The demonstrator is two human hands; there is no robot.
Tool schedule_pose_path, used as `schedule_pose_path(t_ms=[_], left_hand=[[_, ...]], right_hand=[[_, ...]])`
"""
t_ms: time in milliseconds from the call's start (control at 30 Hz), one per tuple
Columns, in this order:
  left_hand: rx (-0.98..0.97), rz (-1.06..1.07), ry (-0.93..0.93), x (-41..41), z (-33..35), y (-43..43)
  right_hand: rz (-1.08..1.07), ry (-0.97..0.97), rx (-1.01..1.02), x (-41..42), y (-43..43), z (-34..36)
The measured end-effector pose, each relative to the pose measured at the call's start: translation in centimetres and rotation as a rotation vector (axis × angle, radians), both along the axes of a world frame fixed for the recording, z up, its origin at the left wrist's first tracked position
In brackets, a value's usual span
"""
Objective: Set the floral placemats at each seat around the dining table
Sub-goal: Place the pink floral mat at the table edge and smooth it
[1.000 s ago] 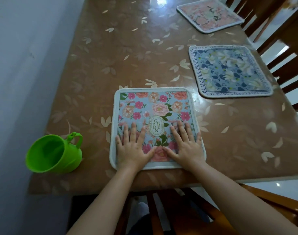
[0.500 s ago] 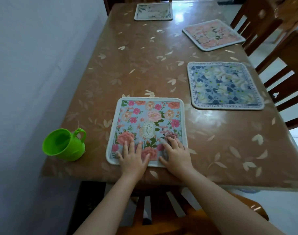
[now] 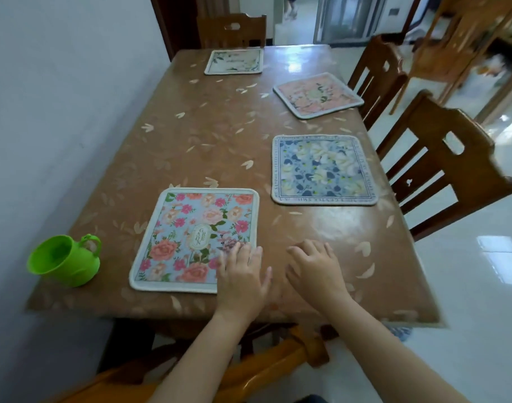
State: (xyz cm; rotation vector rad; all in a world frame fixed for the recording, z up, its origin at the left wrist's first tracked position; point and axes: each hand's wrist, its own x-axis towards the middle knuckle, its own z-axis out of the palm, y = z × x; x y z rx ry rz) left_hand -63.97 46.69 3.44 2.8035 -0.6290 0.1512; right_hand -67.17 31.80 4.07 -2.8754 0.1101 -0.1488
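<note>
Left hand (image 3: 243, 274) flat on pink-rose placemat (image 3: 195, 237) corner, right hand (image 3: 314, 267) beside

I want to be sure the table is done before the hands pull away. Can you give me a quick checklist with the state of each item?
1. Near mat lies flat, square to the table edge: ok.
2. Blue mat sits in front of its chair: ok.
3. Pink mat lies straight: not ok, it is turned at an angle.
4. Far mat is placed at the end chair: ok.
5. Hands free of the mat: not ok, the left hand overlaps its right corner; the right hand is over bare table.
6. Green cup stands clear of the near mat: ok.
</note>
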Motion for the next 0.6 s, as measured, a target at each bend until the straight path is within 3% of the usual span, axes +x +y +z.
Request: schedule_pose_path(t_ms=[233, 600], left_hand=[[-0.028, -0.070, 0.021, -3.2, 1.7, -8.5], [-0.072, -0.390, -0.050, -9.6, 2.9, -22.4]], right_hand=[[-0.184, -0.129, 0.056, -5.6, -7.9, 1.8], [-0.447, -0.214, 0.063, -15.8, -18.8, 3.4]])
